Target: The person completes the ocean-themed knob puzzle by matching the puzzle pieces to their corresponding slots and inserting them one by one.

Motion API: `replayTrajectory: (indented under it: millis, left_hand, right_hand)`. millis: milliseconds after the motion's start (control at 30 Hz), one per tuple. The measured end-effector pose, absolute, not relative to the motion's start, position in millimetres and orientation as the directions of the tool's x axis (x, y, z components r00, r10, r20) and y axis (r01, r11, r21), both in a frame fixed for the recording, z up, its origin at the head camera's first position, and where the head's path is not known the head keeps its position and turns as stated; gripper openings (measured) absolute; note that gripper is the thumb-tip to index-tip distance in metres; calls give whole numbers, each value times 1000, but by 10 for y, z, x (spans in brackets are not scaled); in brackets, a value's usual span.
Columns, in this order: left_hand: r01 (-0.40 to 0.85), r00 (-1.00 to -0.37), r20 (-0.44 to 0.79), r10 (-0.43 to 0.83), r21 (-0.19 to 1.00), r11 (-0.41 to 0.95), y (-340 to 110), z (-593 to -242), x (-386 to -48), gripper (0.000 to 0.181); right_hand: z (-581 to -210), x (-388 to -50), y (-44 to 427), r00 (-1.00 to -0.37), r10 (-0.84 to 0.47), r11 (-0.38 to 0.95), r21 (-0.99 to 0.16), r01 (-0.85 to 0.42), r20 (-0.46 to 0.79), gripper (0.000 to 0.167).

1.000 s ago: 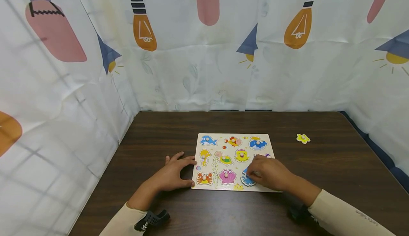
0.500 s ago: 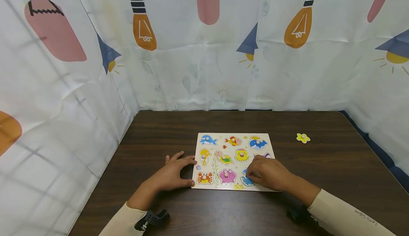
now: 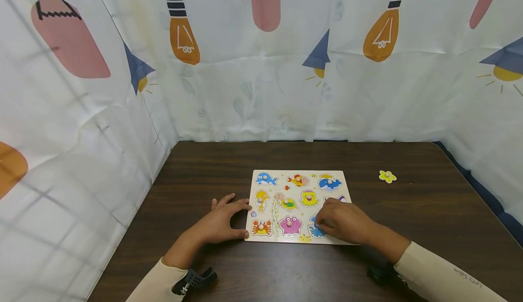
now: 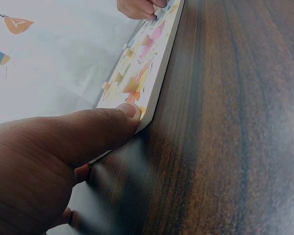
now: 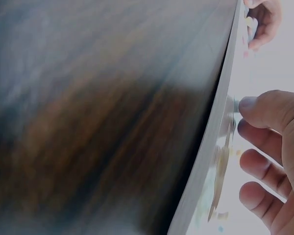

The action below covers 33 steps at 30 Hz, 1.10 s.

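A pale wooden peg puzzle board with sea-animal pieces lies on the table. My right hand is over its near right part, thumb and index finger pinching the knob of a blue sea-creature puzzle piece; the hand partly hides this piece. In the right wrist view the thumb and index finger meet at the knob, the other fingers loosely bent. My left hand lies at the board's left edge, fingers spread. Its thumb presses on the near left corner in the left wrist view.
A yellow flower-shaped piece lies on the dark wooden table to the right of the board. Knobbed pieces such as a crab, a pink shell and a turtle sit in the board. A printed white curtain stands behind.
The blue piece stood slightly raised a second ago and now lies flatter in the board. Both hands have stayed almost still.
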<state>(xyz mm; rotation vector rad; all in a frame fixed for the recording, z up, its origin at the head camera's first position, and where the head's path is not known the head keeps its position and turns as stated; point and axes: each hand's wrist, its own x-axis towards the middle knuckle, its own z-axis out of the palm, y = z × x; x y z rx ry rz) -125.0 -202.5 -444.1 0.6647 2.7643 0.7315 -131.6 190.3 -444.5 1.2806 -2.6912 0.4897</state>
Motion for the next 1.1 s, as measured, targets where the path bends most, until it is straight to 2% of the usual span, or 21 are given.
replayTrajectory:
  millis: [267,467,633,1100]
  left_hand:
    - [369,-880,-81,469,506,780,-2026,-4451,-1255,67]
    - [373,-878,-75,473,510,775,-2020,-4443,-1254,67]
    - [373,-877,-73,475,518,769,-2017,-4441,-1251,67]
    - [373,-877,-73,474,518,770,-2023,-4442,-1248,67]
  right_hand:
    - [-4406,-1362,2041,-703,-683,661,-242,-710,197,12]
    - [-4367,-1399,2195,-796,-585,754,-254,-605,159,16]
    - [-4326,-1433,2341,-842,-513,804,-252,-539,166,22]
    - [-4312,-1586,2666,-889,-425,861,-228,-455,170,29]
